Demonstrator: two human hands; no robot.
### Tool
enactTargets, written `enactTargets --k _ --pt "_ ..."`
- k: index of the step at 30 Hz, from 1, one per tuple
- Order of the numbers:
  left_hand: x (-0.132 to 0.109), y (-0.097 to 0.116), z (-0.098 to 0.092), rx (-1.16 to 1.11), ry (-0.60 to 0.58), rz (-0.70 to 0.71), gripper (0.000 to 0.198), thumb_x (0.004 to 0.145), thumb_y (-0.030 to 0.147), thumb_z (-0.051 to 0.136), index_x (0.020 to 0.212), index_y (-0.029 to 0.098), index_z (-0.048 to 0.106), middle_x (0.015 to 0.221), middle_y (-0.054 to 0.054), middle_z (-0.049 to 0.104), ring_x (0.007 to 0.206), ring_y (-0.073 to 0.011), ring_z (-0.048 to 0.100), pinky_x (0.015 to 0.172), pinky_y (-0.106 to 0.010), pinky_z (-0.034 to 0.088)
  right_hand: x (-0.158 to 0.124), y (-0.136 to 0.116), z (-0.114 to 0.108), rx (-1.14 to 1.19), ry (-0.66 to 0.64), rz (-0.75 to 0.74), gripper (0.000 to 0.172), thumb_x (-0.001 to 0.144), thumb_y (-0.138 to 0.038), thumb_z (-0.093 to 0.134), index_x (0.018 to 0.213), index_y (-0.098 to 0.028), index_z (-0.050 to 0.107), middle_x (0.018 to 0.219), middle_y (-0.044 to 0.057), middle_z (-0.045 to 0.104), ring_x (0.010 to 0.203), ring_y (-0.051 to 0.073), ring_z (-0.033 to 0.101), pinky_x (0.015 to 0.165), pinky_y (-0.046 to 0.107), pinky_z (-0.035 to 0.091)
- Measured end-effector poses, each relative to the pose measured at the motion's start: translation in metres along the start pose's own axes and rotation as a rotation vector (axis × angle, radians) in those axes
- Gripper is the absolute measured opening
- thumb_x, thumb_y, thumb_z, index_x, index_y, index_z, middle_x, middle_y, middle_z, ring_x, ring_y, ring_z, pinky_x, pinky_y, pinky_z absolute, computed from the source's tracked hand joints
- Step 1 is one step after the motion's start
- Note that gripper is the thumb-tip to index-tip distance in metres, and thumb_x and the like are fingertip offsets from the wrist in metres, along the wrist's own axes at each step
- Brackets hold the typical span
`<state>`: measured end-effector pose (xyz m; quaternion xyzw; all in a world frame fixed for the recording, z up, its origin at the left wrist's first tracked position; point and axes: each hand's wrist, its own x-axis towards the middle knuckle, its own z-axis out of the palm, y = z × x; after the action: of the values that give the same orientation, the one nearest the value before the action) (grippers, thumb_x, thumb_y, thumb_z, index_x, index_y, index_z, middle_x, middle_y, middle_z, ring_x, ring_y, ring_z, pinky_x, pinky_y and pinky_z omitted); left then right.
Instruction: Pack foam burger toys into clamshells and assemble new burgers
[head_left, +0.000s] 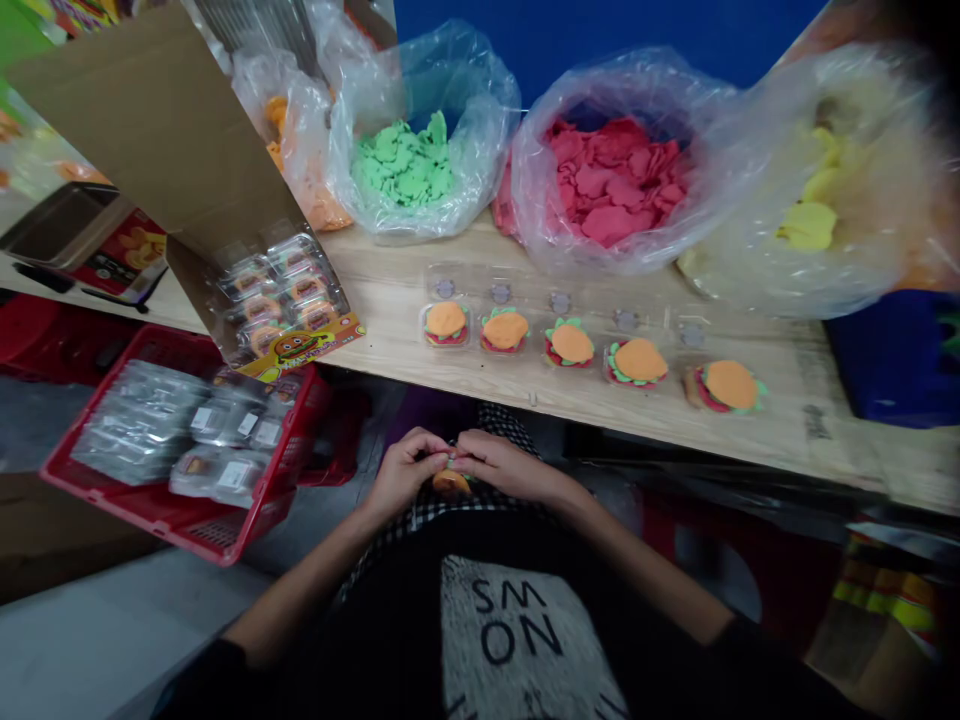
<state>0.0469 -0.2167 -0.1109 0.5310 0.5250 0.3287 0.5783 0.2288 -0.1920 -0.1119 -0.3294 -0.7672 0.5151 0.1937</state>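
Close to my lap, my left hand [410,468] and my right hand [499,462] meet, their thumbs and fingertips pinched together. Between them is a small toy burger [452,484] with an orange bun, seemingly in a clear plastic case; the fingers hide its upper part. On the table ahead stands a row of several toy burgers [570,343] with orange tops, green frills and red layers. Each sits in an open clear plastic case [501,318] with its lid folded back.
Bags of green pieces [409,165], red pieces [615,180] and yellow pieces [810,225] line the back of the wooden table [390,345]. At left are an open cardboard box [161,130] of packed burgers and a red basket [232,545] holding clear cases.
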Motion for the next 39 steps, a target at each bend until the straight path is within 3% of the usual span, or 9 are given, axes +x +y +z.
enactTargets --k 6,12,16,22,27,31,34,39 --pt "-0.002 -0.02 0.008 -0.156 0.04 -0.146 0.019 0.067 0.032 0.065 0.068 0.014 0.059 0.069 -0.001 0.053 0.065 -0.0117 0.048 0.062 -0.022 0.038 0.002 0.011 0.007 0.047 -0.047 -0.025 0.036 0.087 -0.045 0.035 0.062 -0.02 0.042 0.063 -0.002 0.041 0.063 0.013 0.039 0.059 0.025 0.029" --pt "0.002 -0.018 0.0 -0.354 0.109 -0.264 0.026 0.061 0.035 0.07 0.069 0.013 0.057 0.066 -0.001 0.056 0.06 -0.0109 0.048 0.058 -0.022 0.037 0.005 0.01 0.002 0.093 -0.018 0.091 0.029 0.084 -0.042 0.041 0.066 -0.02 0.04 0.066 -0.003 0.04 0.061 0.012 0.037 0.055 0.024 0.028" --pt "-0.001 -0.017 -0.006 -0.385 0.179 -0.257 0.029 0.059 0.037 0.071 0.068 0.014 0.057 0.063 0.0 0.055 0.057 -0.0103 0.046 0.055 -0.021 0.036 0.004 0.005 -0.002 0.125 -0.021 0.138 0.027 0.084 -0.04 0.041 0.067 -0.02 0.039 0.064 -0.004 0.039 0.06 0.011 0.036 0.054 0.023 0.028" --pt "-0.004 -0.024 -0.002 -0.362 0.154 -0.266 0.03 0.063 0.039 0.068 0.068 0.013 0.053 0.063 0.001 0.053 0.058 -0.0101 0.045 0.057 -0.021 0.036 0.0 0.019 0.008 0.104 -0.006 0.107 0.03 0.085 -0.039 0.04 0.062 -0.019 0.04 0.06 -0.005 0.037 0.057 0.01 0.035 0.053 0.023 0.025" --pt "0.001 -0.016 -0.013 -0.251 0.035 -0.145 0.029 0.067 0.039 0.065 0.076 0.016 0.05 0.073 0.0 0.052 0.069 -0.011 0.047 0.063 -0.021 0.037 0.001 0.019 0.004 0.198 0.052 0.14 0.031 0.084 -0.044 0.041 0.065 -0.019 0.044 0.062 -0.004 0.039 0.059 0.01 0.036 0.054 0.023 0.027" --pt "0.002 -0.012 -0.018 -0.225 -0.096 -0.086 0.045 0.057 0.028 0.074 0.086 0.019 0.042 0.085 -0.001 0.055 0.078 -0.0133 0.052 0.068 -0.022 0.04 0.004 0.015 -0.001 0.312 0.089 0.166 0.033 0.081 -0.048 0.045 0.066 -0.018 0.045 0.062 -0.004 0.04 0.059 0.01 0.038 0.053 0.022 0.03" --pt "0.006 -0.006 -0.015 -0.181 -0.021 -0.074 0.049 0.054 0.023 0.076 0.087 0.019 0.041 0.08 0.001 0.056 0.071 -0.012 0.054 0.064 -0.022 0.04 0.007 0.015 0.002 0.441 0.17 0.234 0.034 0.078 -0.051 0.047 0.067 -0.019 0.044 0.06 -0.005 0.04 0.054 0.009 0.038 0.049 0.021 0.03" --pt "0.014 0.012 -0.008 -0.302 0.066 -0.106 0.059 0.057 0.023 0.074 0.109 0.018 0.046 0.094 -0.004 0.06 0.081 -0.0163 0.057 0.073 -0.026 0.044 0.011 0.011 0.002 0.622 0.254 0.284 0.034 0.075 -0.053 0.05 0.071 -0.02 0.044 0.061 -0.006 0.047 0.05 0.008 0.044 0.049 0.022 0.036"
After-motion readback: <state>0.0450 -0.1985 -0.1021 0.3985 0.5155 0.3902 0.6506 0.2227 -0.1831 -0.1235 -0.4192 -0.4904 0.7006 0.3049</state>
